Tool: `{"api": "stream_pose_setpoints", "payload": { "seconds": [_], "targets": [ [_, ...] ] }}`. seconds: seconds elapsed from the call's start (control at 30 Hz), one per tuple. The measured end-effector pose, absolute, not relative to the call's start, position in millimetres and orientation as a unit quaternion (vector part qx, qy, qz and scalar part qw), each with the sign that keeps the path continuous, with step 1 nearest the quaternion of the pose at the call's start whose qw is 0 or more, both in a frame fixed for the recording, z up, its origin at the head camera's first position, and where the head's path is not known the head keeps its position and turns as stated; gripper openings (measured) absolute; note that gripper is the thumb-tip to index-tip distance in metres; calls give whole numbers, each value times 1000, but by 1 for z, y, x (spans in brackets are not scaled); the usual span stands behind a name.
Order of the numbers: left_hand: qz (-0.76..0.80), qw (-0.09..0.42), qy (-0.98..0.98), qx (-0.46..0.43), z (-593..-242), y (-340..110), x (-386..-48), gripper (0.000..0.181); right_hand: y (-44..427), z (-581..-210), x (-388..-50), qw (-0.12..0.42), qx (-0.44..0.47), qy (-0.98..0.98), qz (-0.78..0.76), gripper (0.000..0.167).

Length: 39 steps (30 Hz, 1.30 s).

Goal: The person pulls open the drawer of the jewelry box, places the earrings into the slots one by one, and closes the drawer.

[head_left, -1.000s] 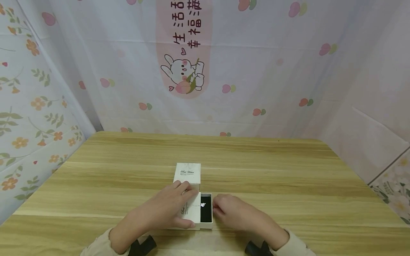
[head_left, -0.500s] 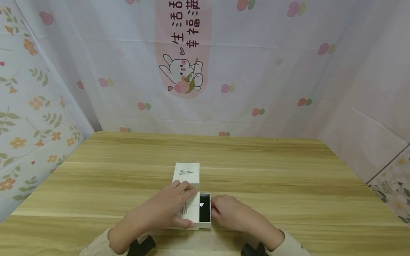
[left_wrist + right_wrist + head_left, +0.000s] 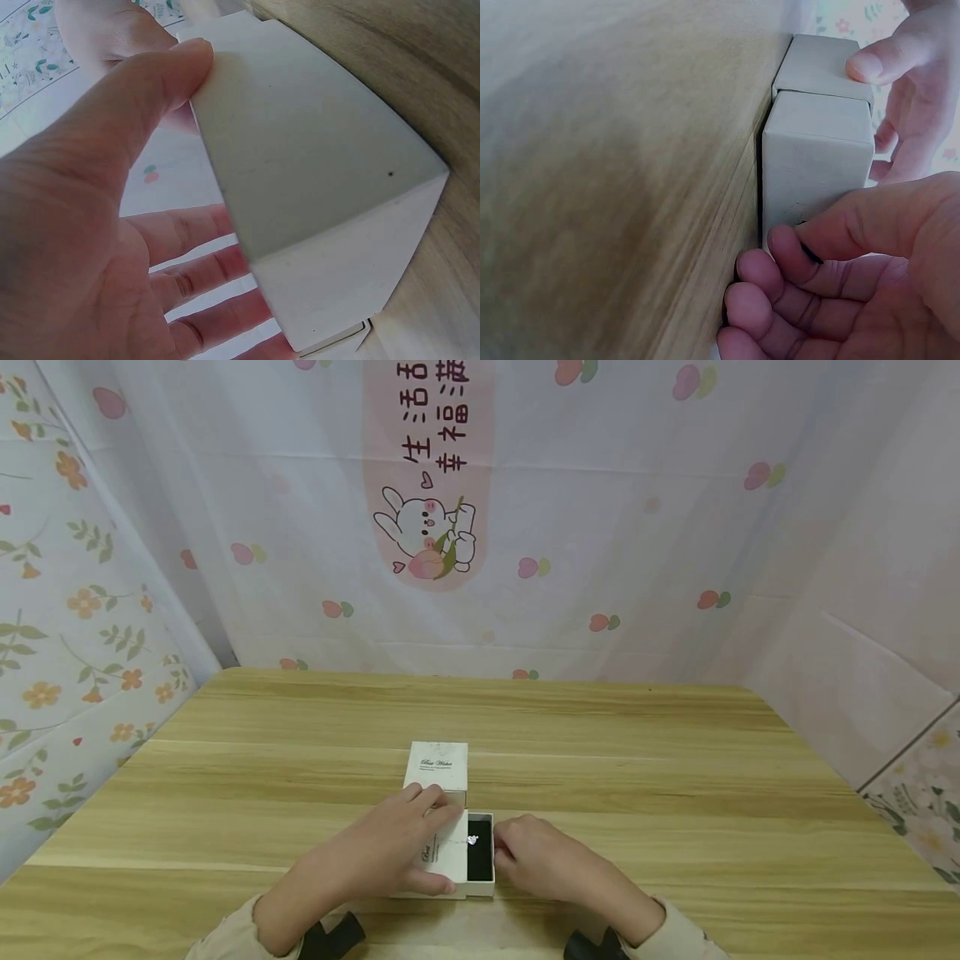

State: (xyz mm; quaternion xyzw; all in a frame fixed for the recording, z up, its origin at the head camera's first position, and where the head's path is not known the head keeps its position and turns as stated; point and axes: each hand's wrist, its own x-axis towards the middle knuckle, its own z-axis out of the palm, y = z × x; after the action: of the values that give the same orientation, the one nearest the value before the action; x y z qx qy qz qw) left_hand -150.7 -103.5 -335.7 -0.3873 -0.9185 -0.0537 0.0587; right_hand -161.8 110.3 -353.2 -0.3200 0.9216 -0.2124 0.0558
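Note:
A white sliding jewellery box lies near the table's front in the head view. Its sleeve (image 3: 452, 858) sits under my left hand (image 3: 393, 847), which grips it with the thumb on the near side and fingers across the far side. Partly drawn out to the right is the drawer (image 3: 481, 888), showing a black insert (image 3: 478, 865) and a silvery pendant (image 3: 472, 840) on a fine chain. My right hand (image 3: 542, 857) is at the drawer's right end. In the right wrist view, its thumb and index finger pinch a short black ribbon (image 3: 811, 253) by the drawer front.
A second white box (image 3: 437, 766), printed with script lettering, stands just behind the first, close to my left fingertips. Both rest on a wood-grain table (image 3: 637, 735). A patterned white curtain (image 3: 570, 510) hangs behind its far edge.

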Motion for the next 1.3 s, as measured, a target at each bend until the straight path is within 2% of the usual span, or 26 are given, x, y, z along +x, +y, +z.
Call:
{"api": "stream_pose_setpoints", "payload": {
  "seconds": [0.83,1.1,1.3],
  "targets": [
    [-57,41,-920,-387,-335,-104,-152,68,99,-351,-162,71,-321,923,-200,17],
    [-55,56,-914,-397,-335,-105,-151,63,93,-352,-163,57,-330,921,-199,17],
    [-54,64,-913,-400,-336,-105,-152,61,89,-351,-162,72,-324,922,-201,14]
  ]
}}
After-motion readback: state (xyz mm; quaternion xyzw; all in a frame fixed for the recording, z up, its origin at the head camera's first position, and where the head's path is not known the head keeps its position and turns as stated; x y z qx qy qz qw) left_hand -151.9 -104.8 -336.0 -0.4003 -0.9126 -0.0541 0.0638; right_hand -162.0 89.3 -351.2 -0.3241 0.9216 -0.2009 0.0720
